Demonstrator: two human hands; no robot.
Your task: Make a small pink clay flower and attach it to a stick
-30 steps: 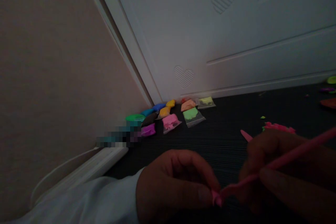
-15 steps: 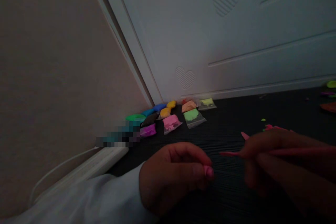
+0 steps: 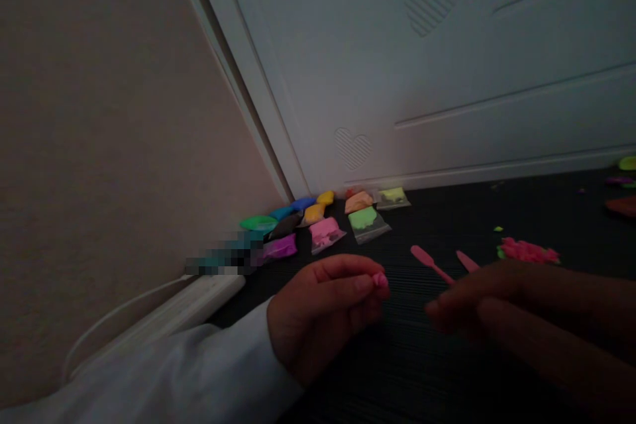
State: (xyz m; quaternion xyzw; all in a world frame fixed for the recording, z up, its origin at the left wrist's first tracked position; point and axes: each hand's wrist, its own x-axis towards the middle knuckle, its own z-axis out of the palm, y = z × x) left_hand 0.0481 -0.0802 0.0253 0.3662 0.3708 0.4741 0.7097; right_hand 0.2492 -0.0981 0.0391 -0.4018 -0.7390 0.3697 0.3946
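My left hand (image 3: 322, 311), in a white sleeve, pinches a small pink clay lump (image 3: 380, 279) between thumb and fingertips just above the dark floor mat (image 3: 447, 212). My right hand (image 3: 491, 308) is closed round a thin pink modelling tool (image 3: 430, 264). The tool's flat spatula end sticks out to the upper left, a short way from the lump. A second pink tool tip (image 3: 467, 260) shows just behind my right hand. A flat pink clay shape (image 3: 529, 252) with a bit of green lies on the mat beyond my right hand.
Several small bags of coloured clay (image 3: 322, 222) lie against the white door (image 3: 422, 79) at the corner with the beige wall (image 3: 99, 146). A white ledge with a cable (image 3: 173, 311) runs at the left. More clay bits (image 3: 623, 185) sit at the far right.
Both hands rose and drew apart. The tool left the pink lump and now points up and to the left. My left hand lifted the lump higher.
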